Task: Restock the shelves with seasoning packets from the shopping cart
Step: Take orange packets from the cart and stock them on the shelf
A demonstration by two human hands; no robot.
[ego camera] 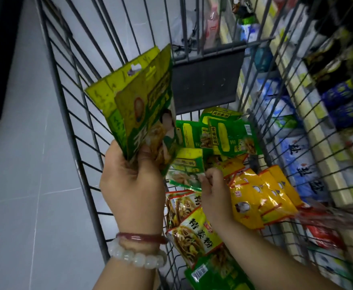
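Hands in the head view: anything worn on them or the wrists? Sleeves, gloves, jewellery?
Both hands are bare, no gloves, and no sleeves show on either forearm. The left hand has two bracelets at the wrist: a thin dark red bangle nearer the hand, and below it a string of round pale, milky white beads. The right hand and its wrist carry nothing visible.

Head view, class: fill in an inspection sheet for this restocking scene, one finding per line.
Surface: grey wire shopping cart holds loose packets.
Job's things: green-yellow seasoning packets fanned upright; orange-yellow foil packets lying in the cart.
Clutter: nothing seen.
Grippers: left hand grips the fanned packets; right hand pinches a green packet in the cart.
Cables: nothing seen.
Surroundings: stocked store shelves at right, pale tiled floor at left.
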